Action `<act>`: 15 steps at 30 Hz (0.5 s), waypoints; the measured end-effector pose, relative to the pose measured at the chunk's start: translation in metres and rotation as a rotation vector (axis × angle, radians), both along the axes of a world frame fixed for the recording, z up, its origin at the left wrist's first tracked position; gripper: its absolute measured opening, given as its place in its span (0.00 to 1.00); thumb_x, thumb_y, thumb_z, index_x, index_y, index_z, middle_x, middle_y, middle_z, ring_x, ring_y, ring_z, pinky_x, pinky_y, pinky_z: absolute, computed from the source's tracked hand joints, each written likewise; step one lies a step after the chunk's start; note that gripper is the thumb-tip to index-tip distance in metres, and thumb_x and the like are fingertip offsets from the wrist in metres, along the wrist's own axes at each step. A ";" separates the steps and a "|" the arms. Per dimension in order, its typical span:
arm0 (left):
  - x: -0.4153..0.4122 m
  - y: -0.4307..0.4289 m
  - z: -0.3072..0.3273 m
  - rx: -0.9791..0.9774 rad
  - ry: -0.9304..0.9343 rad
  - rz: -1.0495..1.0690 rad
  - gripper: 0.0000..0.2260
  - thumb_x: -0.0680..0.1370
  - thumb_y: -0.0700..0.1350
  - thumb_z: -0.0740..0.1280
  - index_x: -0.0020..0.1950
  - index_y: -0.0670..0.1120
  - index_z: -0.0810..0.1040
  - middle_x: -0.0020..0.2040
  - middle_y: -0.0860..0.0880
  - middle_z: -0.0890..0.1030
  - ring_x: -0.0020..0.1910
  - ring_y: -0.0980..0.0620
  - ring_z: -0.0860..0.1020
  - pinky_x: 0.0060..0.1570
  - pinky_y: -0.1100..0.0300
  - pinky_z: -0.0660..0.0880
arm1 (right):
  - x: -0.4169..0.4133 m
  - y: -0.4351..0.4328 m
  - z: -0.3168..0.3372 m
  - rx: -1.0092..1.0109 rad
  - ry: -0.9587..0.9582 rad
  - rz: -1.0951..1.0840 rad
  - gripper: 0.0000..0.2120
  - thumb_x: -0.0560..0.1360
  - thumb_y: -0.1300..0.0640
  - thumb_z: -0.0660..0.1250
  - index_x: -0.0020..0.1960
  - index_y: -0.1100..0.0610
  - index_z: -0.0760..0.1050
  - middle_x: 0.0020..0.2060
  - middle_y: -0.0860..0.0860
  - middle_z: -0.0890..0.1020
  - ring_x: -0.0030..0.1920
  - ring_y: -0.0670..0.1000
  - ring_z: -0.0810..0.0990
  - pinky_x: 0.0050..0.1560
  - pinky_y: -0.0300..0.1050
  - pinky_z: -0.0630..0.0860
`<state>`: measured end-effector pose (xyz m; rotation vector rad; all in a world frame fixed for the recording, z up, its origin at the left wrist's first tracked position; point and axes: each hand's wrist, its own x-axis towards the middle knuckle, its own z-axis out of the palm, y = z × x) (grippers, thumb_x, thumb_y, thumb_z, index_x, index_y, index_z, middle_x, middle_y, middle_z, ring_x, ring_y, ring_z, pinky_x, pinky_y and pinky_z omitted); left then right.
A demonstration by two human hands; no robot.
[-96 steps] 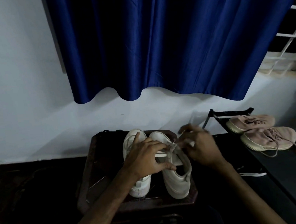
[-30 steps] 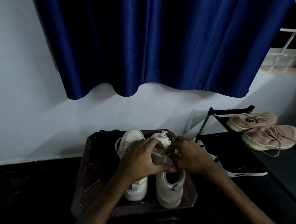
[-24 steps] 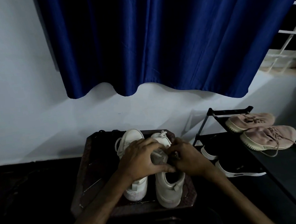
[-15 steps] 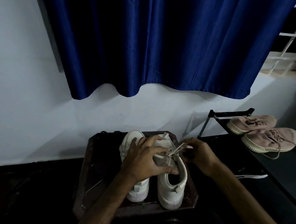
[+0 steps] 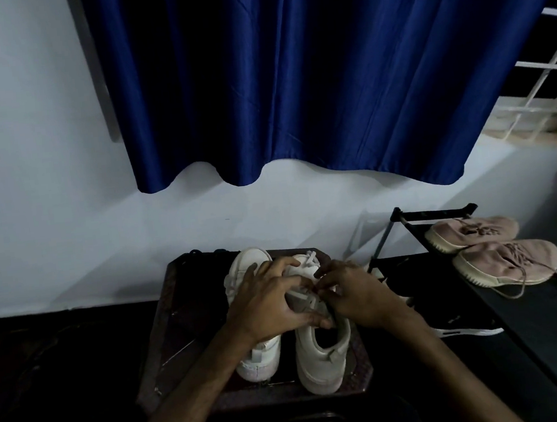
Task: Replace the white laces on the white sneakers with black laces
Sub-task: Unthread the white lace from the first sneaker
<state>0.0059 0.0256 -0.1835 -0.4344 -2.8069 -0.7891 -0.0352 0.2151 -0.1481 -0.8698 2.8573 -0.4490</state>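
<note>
The left sneaker and right sneaker (both white, upright) stood side by side on the table, heels nearest, toes pointing away; a white lace showed at the right one's toe end (loosely looped).

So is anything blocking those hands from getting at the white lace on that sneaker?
Nothing visible does. The left hand grips the white low-top sneaker on the right, which stands on the dark wooden stool. The right hand has its fingers at the sneaker's white lace, seemingly pinching it.
</note>
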 end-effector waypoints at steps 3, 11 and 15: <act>0.000 0.000 0.001 -0.014 -0.008 0.003 0.36 0.58 0.80 0.61 0.59 0.62 0.79 0.68 0.63 0.67 0.65 0.58 0.68 0.67 0.50 0.65 | 0.001 -0.002 0.000 -0.030 -0.039 0.090 0.10 0.68 0.56 0.64 0.42 0.55 0.84 0.52 0.49 0.82 0.52 0.51 0.80 0.52 0.49 0.76; 0.001 0.000 0.002 -0.009 -0.015 -0.003 0.34 0.59 0.80 0.62 0.58 0.63 0.78 0.68 0.63 0.67 0.66 0.58 0.67 0.69 0.48 0.61 | -0.018 0.040 0.028 -0.798 -0.159 -0.498 0.08 0.71 0.68 0.69 0.38 0.57 0.80 0.44 0.51 0.81 0.46 0.49 0.79 0.43 0.32 0.73; 0.001 -0.001 0.001 -0.009 -0.008 -0.011 0.34 0.59 0.80 0.63 0.57 0.63 0.78 0.68 0.63 0.66 0.65 0.58 0.67 0.69 0.48 0.60 | -0.024 0.056 0.026 -0.316 0.208 -0.385 0.05 0.71 0.63 0.73 0.44 0.55 0.82 0.55 0.54 0.79 0.59 0.52 0.77 0.58 0.33 0.69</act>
